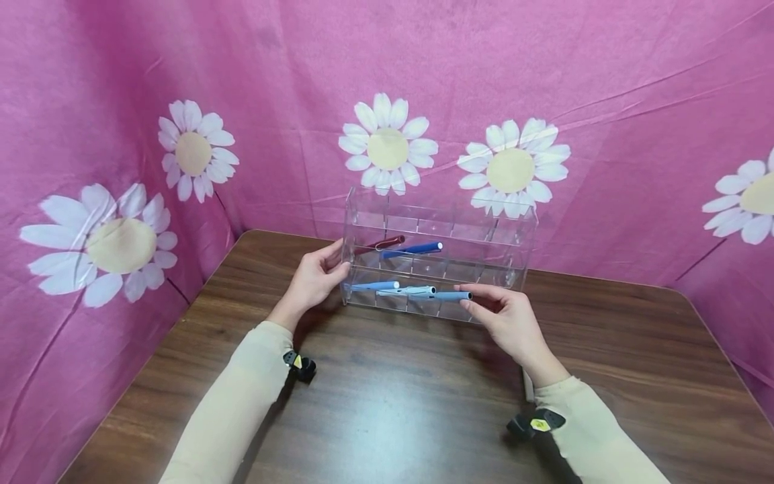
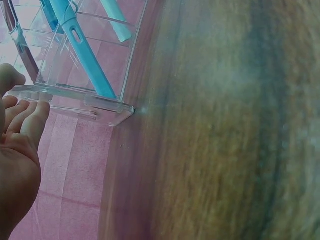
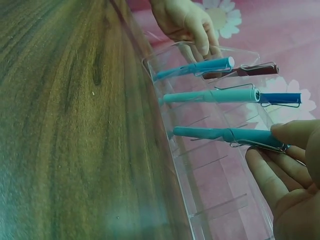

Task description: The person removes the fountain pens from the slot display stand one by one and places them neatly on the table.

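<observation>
A clear plastic pen rack (image 1: 423, 269) with rows of compartments stands on the table. My left hand (image 1: 316, 274) holds its left end panel, thumb on one side and fingers on the other. My right hand (image 3: 295, 175) pinches the cap end of a grey-blue pen (image 3: 210, 134), whose other end sits in the rack's front row. Left of it in that row lean a pale turquoise pen (image 3: 212, 95) and a light blue pen (image 3: 195, 67). Farther back in the rack are a dark red pen (image 1: 387, 243) and a dark blue pen (image 1: 414, 250).
The brown wood-grain table (image 1: 375, 390) spreads out in front of the rack. Behind it hangs a pink cloth (image 1: 290, 134) printed with white daisies. A black wrist camera (image 1: 300, 366) is strapped at my left sleeve, another wrist camera (image 1: 535, 423) at my right.
</observation>
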Demonstrator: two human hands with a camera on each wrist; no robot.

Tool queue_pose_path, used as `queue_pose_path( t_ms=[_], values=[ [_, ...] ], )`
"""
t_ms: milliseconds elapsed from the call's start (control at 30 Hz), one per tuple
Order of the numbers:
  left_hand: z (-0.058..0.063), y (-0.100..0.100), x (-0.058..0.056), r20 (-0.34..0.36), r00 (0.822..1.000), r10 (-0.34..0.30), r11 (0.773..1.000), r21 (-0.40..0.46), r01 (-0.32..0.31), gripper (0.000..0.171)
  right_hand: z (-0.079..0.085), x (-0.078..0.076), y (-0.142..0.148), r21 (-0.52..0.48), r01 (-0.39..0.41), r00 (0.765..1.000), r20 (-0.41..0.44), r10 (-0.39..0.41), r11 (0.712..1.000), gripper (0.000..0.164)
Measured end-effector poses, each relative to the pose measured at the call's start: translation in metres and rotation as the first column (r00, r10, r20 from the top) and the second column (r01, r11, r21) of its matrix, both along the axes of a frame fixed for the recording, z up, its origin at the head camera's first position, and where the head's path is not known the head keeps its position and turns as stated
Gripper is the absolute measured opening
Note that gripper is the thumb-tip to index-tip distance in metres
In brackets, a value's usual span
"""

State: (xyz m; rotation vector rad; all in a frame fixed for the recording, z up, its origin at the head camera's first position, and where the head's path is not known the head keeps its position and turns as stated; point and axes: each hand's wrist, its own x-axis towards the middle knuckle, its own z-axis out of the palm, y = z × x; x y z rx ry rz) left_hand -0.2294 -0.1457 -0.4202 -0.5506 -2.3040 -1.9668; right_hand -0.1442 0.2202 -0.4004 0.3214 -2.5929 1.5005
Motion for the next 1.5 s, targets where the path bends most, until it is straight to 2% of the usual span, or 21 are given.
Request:
queue_pose_path(
  t_ms=[167,500,767,1067,1300,1500],
  values=[
    [-0.001,0.001,0.0,-0.007,1.0,0.006,1.0,-0.01,-0.006,0.058,-0.001,0.001,0.0,0.005,0.007,1.0,0.013,-0.007,1.0,0.028],
    [0.001,-0.002,0.002,0.003,1.0,0.03,1.0,-0.004,-0.03,0.058,0.004,-0.001,0.0,-0.006,0.038,0.998,-0.039,-0.038,0.999,0.027],
    [0.003,-0.003,0.006,0.004,0.999,0.031,0.999,-0.016,-0.031,0.058,0.009,0.0,0.004,-0.064,0.079,0.995,-0.048,-0.082,0.995,0.029],
    [0.002,0.003,0.0,-0.011,1.0,0.007,1.0,-0.017,-0.007,0.058,0.019,0.007,0.012,-0.165,0.09,0.994,-0.039,-0.098,0.982,0.033],
    [0.002,0.005,0.0,-0.013,1.0,-0.003,1.0,0.0,0.003,0.058,0.026,0.008,0.016,-0.164,0.121,0.985,-0.101,-0.138,0.979,0.033],
    [0.0,0.0,0.002,0.002,1.0,0.009,1.0,0.009,-0.009,0.057,0.032,0.006,0.013,-0.205,0.136,0.981,-0.107,-0.16,0.969,0.033]
  ],
)
